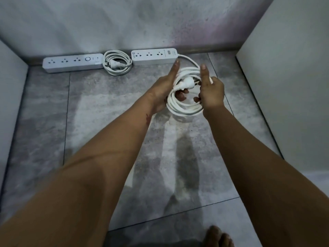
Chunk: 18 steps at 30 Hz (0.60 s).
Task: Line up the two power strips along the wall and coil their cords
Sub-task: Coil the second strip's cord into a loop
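Note:
Two white power strips lie end to end against the grey wall: the left strip [73, 64] and the right strip [154, 57]. Between them rests the left strip's cord [117, 65], wound into a flat coil with its plug in the middle. The right strip's cord [185, 108] is gathered into loops held above the floor, still joined to its strip's right end. My left hand [164, 90] grips the loops from the left, fingers through the coil. My right hand [211, 91] holds the right side, index finger pointing up. The white plug [185, 83] lies across the loops between my hands.
Grey stone-pattern floor tiles [106, 122] run to a dark skirting at the wall. Pale panels [284, 86] rise on the right and on the left [10, 77], boxing in the corner. My bare foot [219, 237] shows at the bottom edge.

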Available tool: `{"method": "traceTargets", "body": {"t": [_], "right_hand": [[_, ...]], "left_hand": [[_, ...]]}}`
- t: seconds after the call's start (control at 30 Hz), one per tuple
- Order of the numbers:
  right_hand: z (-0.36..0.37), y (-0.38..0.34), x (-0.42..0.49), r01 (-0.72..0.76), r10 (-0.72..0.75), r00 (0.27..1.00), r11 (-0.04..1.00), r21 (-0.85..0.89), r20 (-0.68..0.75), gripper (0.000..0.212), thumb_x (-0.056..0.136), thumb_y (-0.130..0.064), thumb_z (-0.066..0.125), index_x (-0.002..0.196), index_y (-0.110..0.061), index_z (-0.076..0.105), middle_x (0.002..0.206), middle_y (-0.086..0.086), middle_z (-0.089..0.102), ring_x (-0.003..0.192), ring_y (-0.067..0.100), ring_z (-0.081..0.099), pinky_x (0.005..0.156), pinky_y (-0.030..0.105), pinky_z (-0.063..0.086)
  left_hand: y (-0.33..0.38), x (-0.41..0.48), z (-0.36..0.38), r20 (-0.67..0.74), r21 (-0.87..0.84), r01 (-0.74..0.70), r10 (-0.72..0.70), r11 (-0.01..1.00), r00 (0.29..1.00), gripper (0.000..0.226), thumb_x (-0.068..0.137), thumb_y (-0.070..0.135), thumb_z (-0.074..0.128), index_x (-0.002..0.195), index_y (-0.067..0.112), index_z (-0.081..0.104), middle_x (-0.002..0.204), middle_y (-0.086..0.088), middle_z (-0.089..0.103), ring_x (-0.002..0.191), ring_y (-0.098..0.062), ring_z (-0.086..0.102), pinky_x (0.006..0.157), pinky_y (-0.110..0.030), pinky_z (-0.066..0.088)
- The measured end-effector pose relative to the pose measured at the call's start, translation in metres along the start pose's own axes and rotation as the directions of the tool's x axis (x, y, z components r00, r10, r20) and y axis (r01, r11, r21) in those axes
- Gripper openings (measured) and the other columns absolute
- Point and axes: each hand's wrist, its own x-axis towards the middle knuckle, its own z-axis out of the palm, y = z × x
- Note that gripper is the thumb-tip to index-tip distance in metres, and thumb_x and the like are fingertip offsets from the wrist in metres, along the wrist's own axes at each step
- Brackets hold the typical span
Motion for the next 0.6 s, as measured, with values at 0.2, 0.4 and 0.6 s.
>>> {"method": "traceTargets", "body": {"t": [0.2, 0.4, 0.6], "right_hand": [[0.001, 0.006, 0.006, -0.244, 0.318, 0.940, 0.882, 0.403, -0.126, 0.065, 0.089, -0.063, 0.052, 0.109, -0.002, 0.063, 0.070, 0.001, 0.048, 0.047, 0.013, 0.050, 0.044, 0.019, 0.046], [0.006, 0.017, 0.003, -0.345, 0.418, 0.903, 0.840, 0.419, -0.094, 0.076, 0.090, -0.070, 0.040, 0.123, -0.004, 0.057, 0.092, 0.008, 0.061, 0.069, 0.022, 0.063, 0.067, 0.034, 0.055], [-0.017, 0.026, -0.001, -0.441, 0.445, 0.895, 0.870, 0.218, 0.037, 0.054, 0.099, -0.057, 0.033, 0.109, -0.013, 0.063, 0.087, 0.000, 0.066, 0.076, 0.015, 0.061, 0.060, 0.027, 0.041]], "left_hand": [[-0.018, 0.000, 0.001, 0.014, -0.031, 0.114, -0.114, 0.993, 0.993, 0.069, 0.086, 0.074, 0.040, 0.096, 0.011, 0.068, 0.092, -0.006, 0.071, 0.093, -0.020, 0.067, 0.091, -0.034, 0.052], [-0.017, 0.006, 0.025, -0.147, -0.154, 0.032, -0.055, 0.988, 0.988, 0.048, 0.094, 0.051, 0.053, 0.090, 0.005, 0.064, 0.081, -0.009, 0.071, 0.081, -0.024, 0.070, 0.091, -0.038, 0.056], [-0.012, 0.014, 0.029, -0.161, -0.200, -0.033, 0.001, 0.979, 0.987, 0.029, 0.095, 0.034, 0.060, 0.086, 0.007, 0.061, 0.062, -0.003, 0.051, 0.053, -0.018, 0.051, 0.066, -0.034, 0.050]]}}
